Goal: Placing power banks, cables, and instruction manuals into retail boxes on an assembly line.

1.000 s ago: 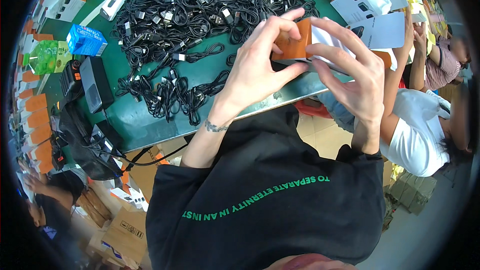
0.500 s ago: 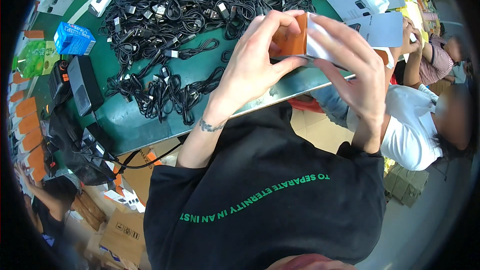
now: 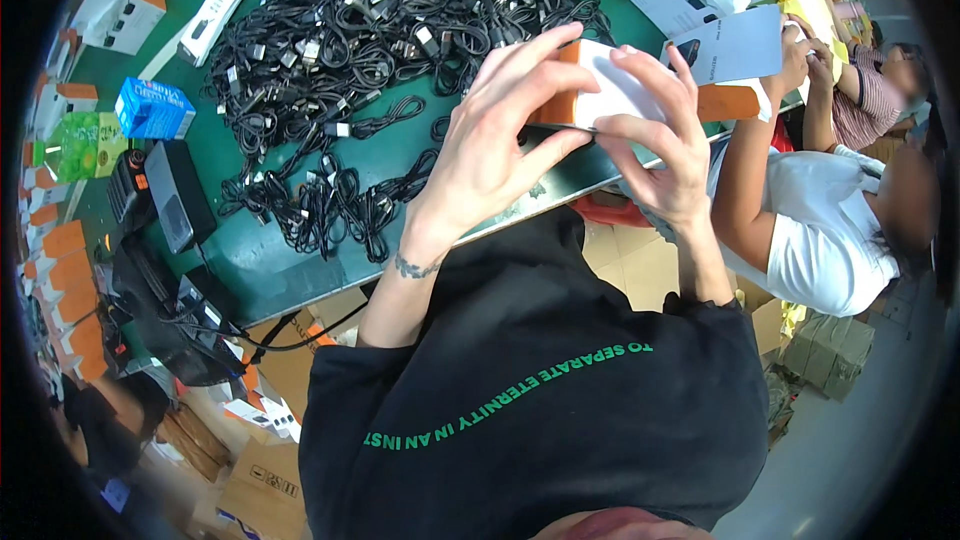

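Between my two hands, over the table's near edge, is a small carton with a white face and an orange side. My left hand grips its orange left side, thumb below and fingers above. On the other side, my right hand has its fingers curled over the white face, with the thumb at the lower edge. The carton's contents, if any, are hidden. To the left of the carton and beyond it spreads a big heap of coiled black USB cables. A smaller row of cable bundles lies nearer me, left of my left wrist.
An open carton with a grey flap stands just right of my hands; a white carton is behind it. At left are a blue drink box, a black rectangular device and a black bag. A co-worker in white sits at right.
The carton has turned, so more of its white face shows and less orange. My right hand has moved left and curled in closer. The view has shifted slightly.
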### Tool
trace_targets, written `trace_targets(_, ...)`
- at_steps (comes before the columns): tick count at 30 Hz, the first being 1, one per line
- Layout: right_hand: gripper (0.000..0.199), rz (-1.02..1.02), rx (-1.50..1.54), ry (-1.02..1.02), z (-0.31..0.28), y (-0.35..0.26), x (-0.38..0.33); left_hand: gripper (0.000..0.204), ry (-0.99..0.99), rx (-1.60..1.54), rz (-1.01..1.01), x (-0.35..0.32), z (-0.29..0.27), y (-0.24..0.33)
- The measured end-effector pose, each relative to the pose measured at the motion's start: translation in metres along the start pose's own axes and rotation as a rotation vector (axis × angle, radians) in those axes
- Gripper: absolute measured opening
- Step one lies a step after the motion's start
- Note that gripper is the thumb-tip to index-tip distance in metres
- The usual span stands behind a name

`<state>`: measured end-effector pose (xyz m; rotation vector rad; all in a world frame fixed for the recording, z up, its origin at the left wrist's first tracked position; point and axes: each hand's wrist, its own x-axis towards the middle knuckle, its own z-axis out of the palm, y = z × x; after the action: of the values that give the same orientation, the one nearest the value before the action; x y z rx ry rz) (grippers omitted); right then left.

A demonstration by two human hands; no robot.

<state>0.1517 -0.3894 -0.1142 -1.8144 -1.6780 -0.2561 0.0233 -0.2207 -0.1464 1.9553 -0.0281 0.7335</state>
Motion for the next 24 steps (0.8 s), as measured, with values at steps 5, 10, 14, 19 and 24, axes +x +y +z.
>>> trace_targets(5,0.032,0.100,0.316,0.399,0.010,0.011,-0.011,0.023,0.022,-0.018,0.025,0.005,-0.004,0.000)
trace_targets(10,0.033,0.098,0.421,0.356,0.024,0.021,-0.032,0.023,-0.073,0.106,0.069,0.010,-0.012,0.008)
trace_targets(14,0.026,0.149,0.491,0.357,0.024,0.017,-0.040,0.023,-0.242,0.212,0.038,0.007,-0.019,0.020)
trace_targets(19,0.074,0.216,0.648,0.668,0.025,-0.011,-0.035,0.028,-0.050,0.064,0.007,0.031,-0.069,0.075)
trace_targets(24,0.014,0.301,0.584,0.403,0.031,-0.013,-0.016,0.024,0.527,0.104,-0.293,0.104,-0.195,0.056)
